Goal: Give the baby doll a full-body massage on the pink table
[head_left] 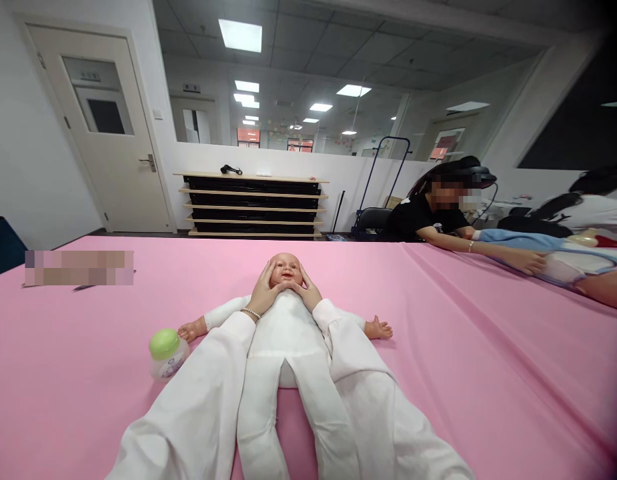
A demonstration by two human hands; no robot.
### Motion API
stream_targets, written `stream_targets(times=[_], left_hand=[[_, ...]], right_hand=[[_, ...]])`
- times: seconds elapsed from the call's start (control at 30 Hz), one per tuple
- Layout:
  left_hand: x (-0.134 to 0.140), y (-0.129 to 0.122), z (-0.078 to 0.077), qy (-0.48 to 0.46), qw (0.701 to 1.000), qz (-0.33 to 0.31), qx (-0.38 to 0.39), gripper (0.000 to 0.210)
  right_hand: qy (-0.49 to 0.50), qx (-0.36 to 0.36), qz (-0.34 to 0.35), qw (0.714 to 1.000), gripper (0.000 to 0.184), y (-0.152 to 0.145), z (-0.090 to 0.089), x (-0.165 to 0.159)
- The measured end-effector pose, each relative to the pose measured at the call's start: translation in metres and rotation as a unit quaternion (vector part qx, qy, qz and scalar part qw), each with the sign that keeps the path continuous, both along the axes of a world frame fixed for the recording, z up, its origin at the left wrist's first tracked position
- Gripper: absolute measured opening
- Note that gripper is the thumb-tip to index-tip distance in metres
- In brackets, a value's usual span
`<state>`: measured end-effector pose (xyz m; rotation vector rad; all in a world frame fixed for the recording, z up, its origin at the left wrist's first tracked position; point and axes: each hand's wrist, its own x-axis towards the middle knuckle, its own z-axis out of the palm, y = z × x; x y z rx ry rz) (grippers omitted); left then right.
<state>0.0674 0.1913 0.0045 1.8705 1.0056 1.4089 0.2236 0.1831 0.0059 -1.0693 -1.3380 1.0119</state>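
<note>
A baby doll [288,327] in a white suit lies on its back on the pink-covered table, its arms spread wide and its legs toward me. Against the left side of its head [287,268], as I see it, rests my left hand [265,291], open with the fingers stretched out and a beaded bracelet at the wrist. My right hand [307,292] lies open along the other side in the same way. Both thumbs meet near the doll's chin. A jar [167,353] with a green lid stands beside my left forearm, close to one doll hand.
The pink cover [438,373] has creases at the right. A blurred-out patch [79,268] covers something at the far left. Across the table on the right, a person [423,213] reaches over another doll [563,260]. Behind are a low shelf [253,205] and a door [98,133].
</note>
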Motion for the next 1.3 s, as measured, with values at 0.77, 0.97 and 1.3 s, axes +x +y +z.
stream_targets(times=[0.77, 0.97, 1.3], left_hand=[[0.000, 0.000, -0.003, 0.035, 0.998, 0.038, 0.030, 0.069], [-0.001, 0.007, -0.009, 0.026, 0.999, 0.026, 0.039, 0.054], [0.003, -0.005, 0.002, 0.030, 0.998, 0.056, -0.011, 0.082]], right_hand=[[-0.023, 0.021, -0.006, 1.000, 0.096, -0.004, 0.005, 0.000], [0.022, 0.019, 0.035, 0.999, 0.091, 0.001, 0.000, 0.003], [0.001, 0.007, 0.004, 1.000, 0.100, 0.001, 0.000, 0.001]])
